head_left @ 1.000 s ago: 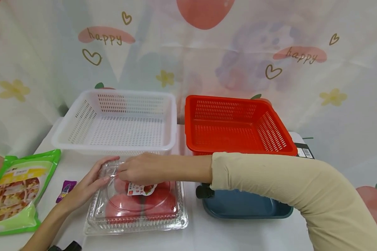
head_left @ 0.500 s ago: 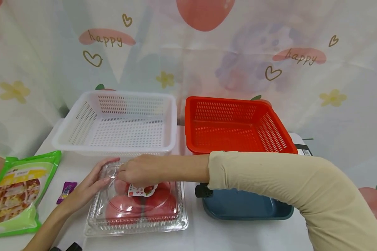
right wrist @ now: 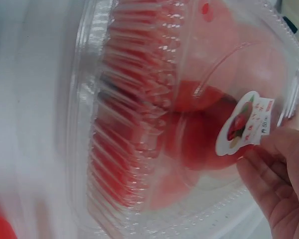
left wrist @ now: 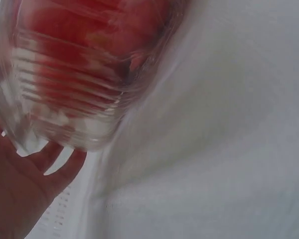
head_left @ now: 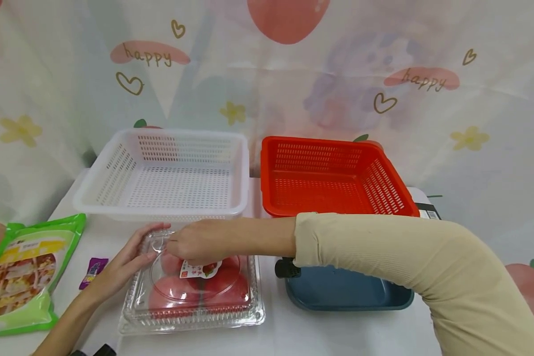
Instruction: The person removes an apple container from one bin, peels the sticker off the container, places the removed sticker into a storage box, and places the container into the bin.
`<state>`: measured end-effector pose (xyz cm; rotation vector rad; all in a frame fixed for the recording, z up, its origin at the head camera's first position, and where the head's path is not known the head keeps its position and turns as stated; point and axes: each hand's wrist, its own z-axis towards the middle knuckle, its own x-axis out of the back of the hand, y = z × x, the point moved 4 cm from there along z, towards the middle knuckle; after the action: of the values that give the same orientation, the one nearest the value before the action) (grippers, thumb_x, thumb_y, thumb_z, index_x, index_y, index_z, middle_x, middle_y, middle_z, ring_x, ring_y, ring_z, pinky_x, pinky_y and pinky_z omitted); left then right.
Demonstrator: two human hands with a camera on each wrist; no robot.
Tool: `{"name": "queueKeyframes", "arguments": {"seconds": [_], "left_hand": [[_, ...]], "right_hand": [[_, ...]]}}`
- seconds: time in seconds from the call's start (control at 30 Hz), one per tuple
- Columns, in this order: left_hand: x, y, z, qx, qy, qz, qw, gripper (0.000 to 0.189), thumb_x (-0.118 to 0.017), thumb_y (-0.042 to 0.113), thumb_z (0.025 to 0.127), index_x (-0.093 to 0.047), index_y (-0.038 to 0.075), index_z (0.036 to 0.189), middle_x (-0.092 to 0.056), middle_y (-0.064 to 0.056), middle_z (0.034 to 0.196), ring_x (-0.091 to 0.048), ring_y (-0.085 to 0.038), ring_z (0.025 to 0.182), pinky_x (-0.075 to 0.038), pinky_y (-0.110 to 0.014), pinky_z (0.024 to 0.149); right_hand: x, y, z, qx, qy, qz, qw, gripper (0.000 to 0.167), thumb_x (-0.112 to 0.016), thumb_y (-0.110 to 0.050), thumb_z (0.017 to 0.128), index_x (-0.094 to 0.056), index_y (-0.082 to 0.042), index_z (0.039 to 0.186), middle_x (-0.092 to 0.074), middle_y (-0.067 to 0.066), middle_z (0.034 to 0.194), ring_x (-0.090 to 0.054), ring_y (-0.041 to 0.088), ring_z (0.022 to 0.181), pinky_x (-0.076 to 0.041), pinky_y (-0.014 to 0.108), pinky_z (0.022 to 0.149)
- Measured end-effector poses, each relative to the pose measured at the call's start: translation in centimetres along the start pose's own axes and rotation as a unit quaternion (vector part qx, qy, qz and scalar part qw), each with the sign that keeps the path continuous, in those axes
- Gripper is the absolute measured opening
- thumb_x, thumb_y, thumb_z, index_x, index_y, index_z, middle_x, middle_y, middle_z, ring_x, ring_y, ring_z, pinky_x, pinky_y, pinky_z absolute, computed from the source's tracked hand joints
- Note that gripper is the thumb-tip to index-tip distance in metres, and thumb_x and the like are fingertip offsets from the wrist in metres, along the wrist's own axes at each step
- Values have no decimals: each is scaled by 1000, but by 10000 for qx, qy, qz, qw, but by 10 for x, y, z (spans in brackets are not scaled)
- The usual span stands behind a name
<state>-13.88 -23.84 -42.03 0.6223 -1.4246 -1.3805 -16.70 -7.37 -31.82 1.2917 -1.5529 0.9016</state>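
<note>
- Table (head_left: 271, 341): carries the lot; baskets fill most of its back edge.
- White basket (head_left: 160, 211): toward the table's back left corner.
- Red basket (head_left: 320, 140): toward the back right corner.
- Clear container (head_left: 191, 325): on the table, left of center, nearer the front edge than the white basket. Thin plastic, likely slick and springy, dents if squeezed. Loaded, probably heavy for such a flimsy shell. I'd hold it underneath at both sides, not by the lid (head_left: 141, 291).
- Left grip (head_left: 126, 262): unclenched, fingers extended at the container's back left corner. Decent brace spot.
- Right grip (head_left: 200, 241): over the lid, fingers curled, tips at the label's edge. Can't tell from here if it's pinching.
- Red fruit (head_left: 227, 291): several, packed; likely firm, bruisable.
- Label (head_left: 201, 270): on the lid; looks thin, might tear. Handle by a corner.
</note>
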Motion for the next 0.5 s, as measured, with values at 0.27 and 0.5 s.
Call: {"name": "queueKeyframes", "arguments": {"seconds": [0.27,0.5], "left_hand": [[-1,2,-1,-98,0,-110,9999,55,-37,1,100,-22,8,152,-33,13,152,-34,9,135,-32,-7,102],[-1,3,-2,-39,26,-29,10000,54,-36,2,100,-22,9,152,-33,11,151,-34,9,134,-32,-7,101]], "right_hand": [[-7,11,-2,411,444,1517,9866,13,-55,-6,93,-58,-7,106,-60,0,93,-53,9,85,-42,11,75],[-11,14,-3,642,380,2194,9728,4,-59,-10,95,-62,-9,95,-59,3,100,-52,8,88,-39,7,75]]}}
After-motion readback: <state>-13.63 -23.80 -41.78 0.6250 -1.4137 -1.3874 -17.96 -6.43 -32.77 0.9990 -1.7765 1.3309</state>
